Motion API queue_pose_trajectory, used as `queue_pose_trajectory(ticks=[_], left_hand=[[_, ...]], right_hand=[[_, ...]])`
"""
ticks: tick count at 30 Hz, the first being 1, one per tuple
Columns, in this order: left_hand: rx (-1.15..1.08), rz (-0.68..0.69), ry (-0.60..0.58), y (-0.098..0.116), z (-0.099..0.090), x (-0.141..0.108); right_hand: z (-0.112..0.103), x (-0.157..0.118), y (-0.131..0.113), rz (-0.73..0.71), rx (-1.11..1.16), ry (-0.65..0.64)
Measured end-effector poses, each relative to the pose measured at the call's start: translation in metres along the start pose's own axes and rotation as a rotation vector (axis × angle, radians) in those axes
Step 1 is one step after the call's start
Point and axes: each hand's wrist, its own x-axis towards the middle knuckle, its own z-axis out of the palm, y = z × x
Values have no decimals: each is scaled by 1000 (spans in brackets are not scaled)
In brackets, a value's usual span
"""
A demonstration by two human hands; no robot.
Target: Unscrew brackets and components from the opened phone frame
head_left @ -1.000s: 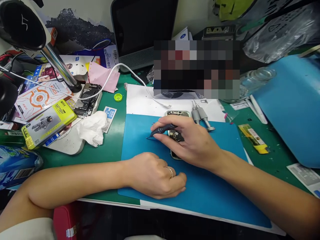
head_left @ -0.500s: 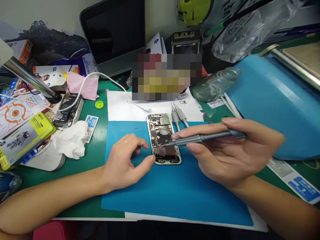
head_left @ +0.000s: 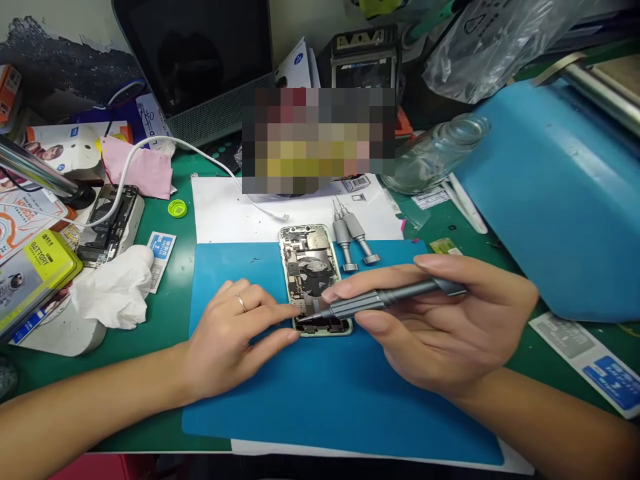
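A bright blue mat point(head_left: 320, 393) lies on the dark green desk surface point(head_left: 165, 333), with a white sheet point(head_left: 225, 213) just behind the mat. On the mat, the opened phone point(head_left: 313, 277) shows grey and black innards in a pale green frame; the screwdriver point(head_left: 385, 300) above it is dark grey. Left of the mat: white crumpled tissue point(head_left: 113, 290), a yellow box point(head_left: 35, 267), a lime green cap point(head_left: 177, 209), a pink cloth point(head_left: 137, 170). The left hand point(head_left: 235, 333) wears a silver ring point(head_left: 241, 303)

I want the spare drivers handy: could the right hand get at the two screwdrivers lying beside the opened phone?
Probably yes. The two screwdrivers lie uncovered just beyond the right hand, with nothing between, though that hand already holds a grey screwdriver.
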Motion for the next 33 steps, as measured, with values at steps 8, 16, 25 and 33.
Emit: queue_pose_trajectory(ticks=[8, 16, 25, 33], left_hand=[[-37, -3, 29, 1, 1, 1], [-68, -19, 10, 1, 1, 2], [-41, -29, 14, 2, 0, 3], [-44, -21, 41, 1, 1, 2]], right_hand=[[4, -4, 1, 73, 55, -2], [5, -4, 0, 51, 47, -43], [4, -1, 0, 19, -25, -9], [3, -1, -6, 42, -110, 21]])
